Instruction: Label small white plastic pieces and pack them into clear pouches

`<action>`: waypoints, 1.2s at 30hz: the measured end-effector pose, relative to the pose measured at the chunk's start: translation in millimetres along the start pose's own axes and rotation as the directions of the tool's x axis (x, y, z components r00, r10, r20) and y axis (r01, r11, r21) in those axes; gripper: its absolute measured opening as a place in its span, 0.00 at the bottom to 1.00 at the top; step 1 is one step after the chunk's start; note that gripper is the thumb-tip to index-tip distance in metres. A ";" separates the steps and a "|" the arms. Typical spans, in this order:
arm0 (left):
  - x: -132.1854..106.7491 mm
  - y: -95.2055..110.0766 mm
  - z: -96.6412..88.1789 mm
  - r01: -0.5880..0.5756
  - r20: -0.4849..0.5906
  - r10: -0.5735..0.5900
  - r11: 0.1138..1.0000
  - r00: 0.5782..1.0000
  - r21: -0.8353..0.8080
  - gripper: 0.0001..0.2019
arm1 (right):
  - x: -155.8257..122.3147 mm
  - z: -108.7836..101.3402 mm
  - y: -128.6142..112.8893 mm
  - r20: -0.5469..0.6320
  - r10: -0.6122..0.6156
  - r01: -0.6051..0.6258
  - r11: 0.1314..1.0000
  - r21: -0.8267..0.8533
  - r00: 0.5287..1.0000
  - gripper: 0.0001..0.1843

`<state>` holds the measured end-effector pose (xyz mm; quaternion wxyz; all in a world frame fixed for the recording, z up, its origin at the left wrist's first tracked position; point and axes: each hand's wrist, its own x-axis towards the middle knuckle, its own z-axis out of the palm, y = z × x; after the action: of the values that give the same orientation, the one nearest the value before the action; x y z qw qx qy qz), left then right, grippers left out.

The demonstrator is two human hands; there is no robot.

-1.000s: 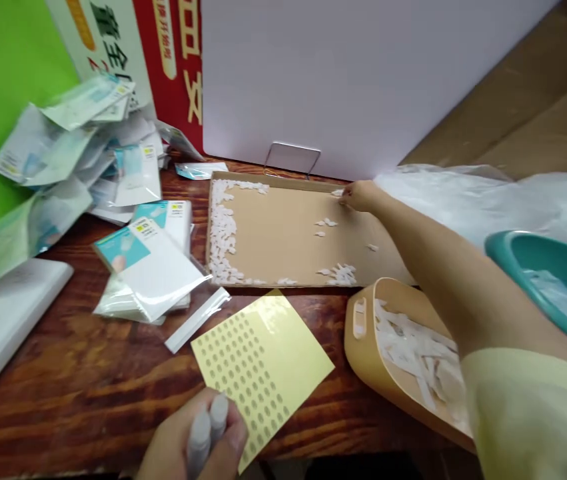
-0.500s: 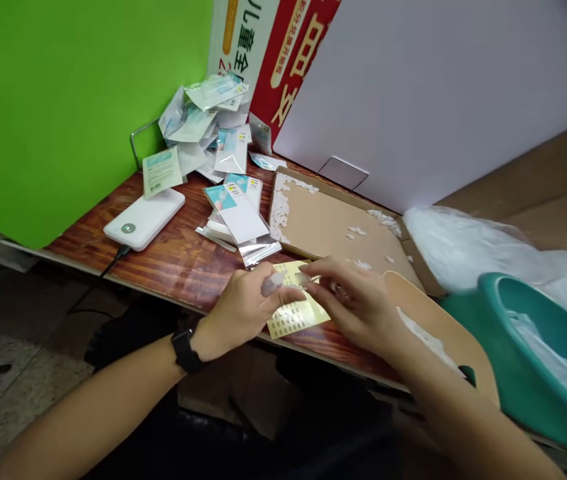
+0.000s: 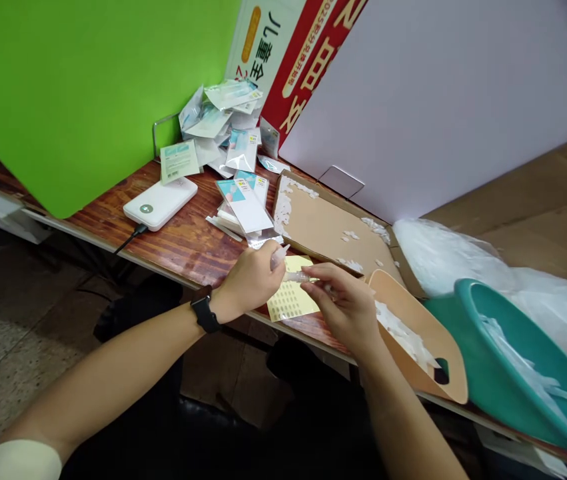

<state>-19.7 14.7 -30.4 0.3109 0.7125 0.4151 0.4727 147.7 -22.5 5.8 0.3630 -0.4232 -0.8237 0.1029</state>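
My left hand (image 3: 253, 280), with a black watch on the wrist, is closed around small whitish tubes whose tips stick out above my fingers. My right hand (image 3: 344, 308) is pinched on another small clear piece, its fingertips close to those of the left hand. Both hands hover over a yellow sticker sheet (image 3: 290, 300) at the table's front edge. Behind it lies a flat cardboard tray (image 3: 320, 230) with several small white pieces scattered along its edges.
A tan plastic basket (image 3: 426, 333) with white strips stands right of my hands, a teal basin (image 3: 513, 373) and clear plastic bag beyond. Packets (image 3: 246, 203) lie in piles at the back left beside a white power bank (image 3: 160, 202). Green and white boards stand behind the wooden table (image 3: 183, 243).
My right hand came back from the cardboard tray to meet my left hand over the yellow sheet. The view pulled back and tilted, now showing the table edge and floor.
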 end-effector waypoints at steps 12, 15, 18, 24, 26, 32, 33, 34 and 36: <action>0.7 -12.9 7.4 -0.079 0.031 0.074 0.963 0.997 0.259 0.14 | -15.6 23.9 12.1 0.027 0.136 -0.130 0.981 -0.146 0.990 0.25; 4.6 -15.7 8.1 -0.032 -0.037 0.042 0.970 0.998 0.240 0.14 | -16.8 21.8 9.5 0.006 0.117 -0.114 0.979 -0.168 0.993 0.25; 6.4 -19.2 6.9 0.000 -0.085 0.022 0.968 0.996 0.251 0.12 | -20.5 21.5 7.1 -0.006 0.013 -0.014 0.975 -0.223 1.000 0.14; -1.6 -14.9 6.7 -0.082 0.032 0.075 0.936 0.997 0.343 0.14 | -24.2 36.7 8.3 0.046 0.101 -0.084 0.953 -0.291 0.994 0.23; -3.5 -12.8 7.4 -0.105 0.050 0.093 0.921 0.994 0.375 0.14 | -24.4 39.4 10.5 0.135 0.289 -0.284 0.957 -0.059 0.948 0.33; 0.6 -14.1 7.4 -0.069 0.028 0.064 0.931 0.998 0.358 0.13 | -30.4 28.0 14.9 -0.044 0.090 -0.096 0.984 -0.150 0.995 0.19; 1.2 -14.4 7.6 -0.064 0.033 0.055 0.933 0.998 0.353 0.12 | -31.5 26.8 14.8 -0.039 -0.002 -0.008 0.966 -0.257 0.999 0.16; 1.4 -14.6 7.9 -0.062 0.044 0.049 0.936 0.998 0.346 0.12 | -32.4 26.5 14.7 -0.013 -0.062 0.054 0.939 -0.340 0.998 0.14; 0.4 -14.1 9.3 -0.058 0.074 0.035 0.939 0.997 0.338 0.10 | -33.3 28.9 14.0 0.040 -0.077 0.087 0.900 -0.426 0.996 0.13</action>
<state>-15.3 21.1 -45.4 0.1856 0.7805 0.4628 0.3770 149.2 -35.6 -38.5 0.2563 -0.4563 -0.8472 -0.0909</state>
